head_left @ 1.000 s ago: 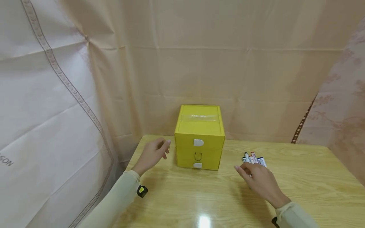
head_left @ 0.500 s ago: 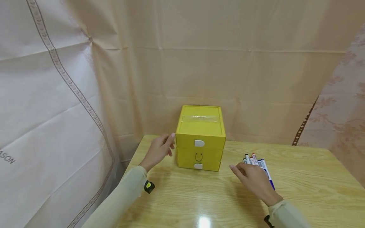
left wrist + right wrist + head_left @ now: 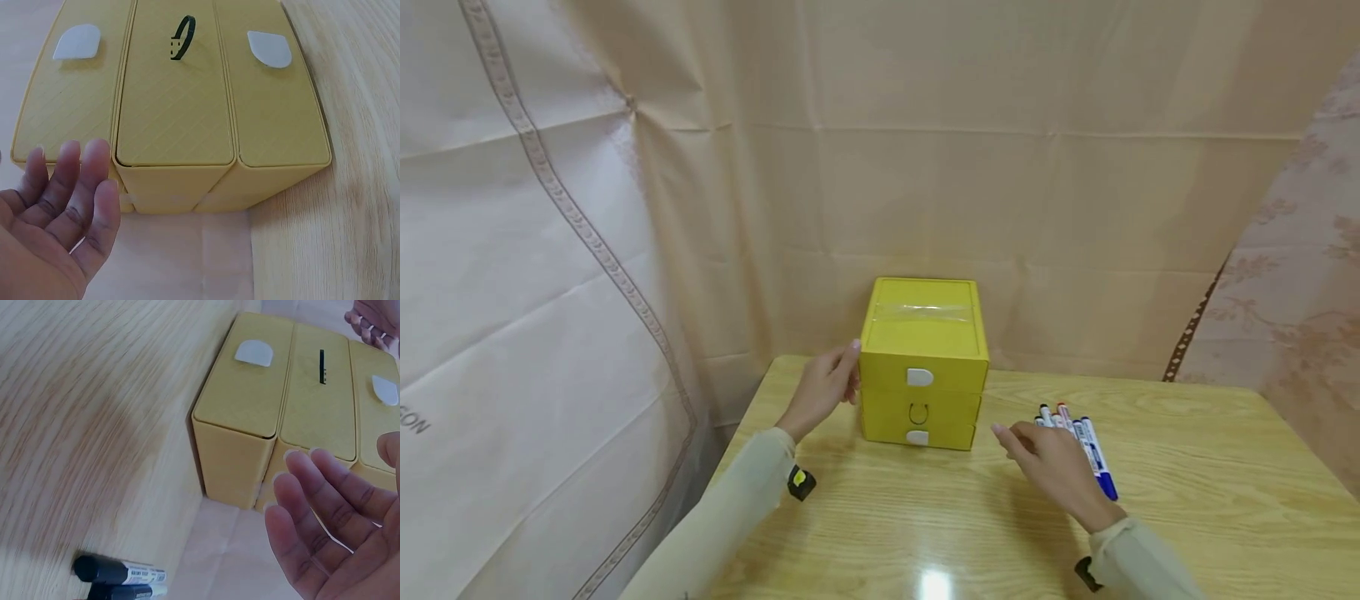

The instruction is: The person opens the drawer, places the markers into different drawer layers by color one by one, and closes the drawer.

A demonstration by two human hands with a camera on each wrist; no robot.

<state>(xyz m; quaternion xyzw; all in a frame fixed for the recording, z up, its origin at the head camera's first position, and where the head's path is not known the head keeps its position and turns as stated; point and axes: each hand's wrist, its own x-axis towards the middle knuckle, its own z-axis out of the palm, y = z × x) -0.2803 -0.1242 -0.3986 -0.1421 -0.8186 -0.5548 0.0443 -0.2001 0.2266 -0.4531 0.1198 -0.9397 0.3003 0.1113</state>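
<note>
A yellow three-drawer box (image 3: 925, 333) stands at the back of the table. White tabs (image 3: 920, 377) mark its top and bottom drawers, and a dark loop (image 3: 918, 414) sits on the middle one. Beside the box's left side is my left hand (image 3: 822, 390), fingers loosely bent and holding nothing; whether it touches the box I cannot tell. My right hand (image 3: 1060, 467) hovers to the right of the box with relaxed, bare fingers (image 3: 306, 487). Several markers (image 3: 1096, 458) lie just behind and right of it, partly hidden by the hand.
The wooden table (image 3: 1210, 475) extends to the right and in front of the box. A beige cloth (image 3: 925, 167) hangs right behind the table. Pale sheeting (image 3: 535, 333) drapes down along the left side.
My left hand has moved right and slightly up to the box's left edge. My right hand has shifted left toward the box, exposing more of the blue-capped marker.
</note>
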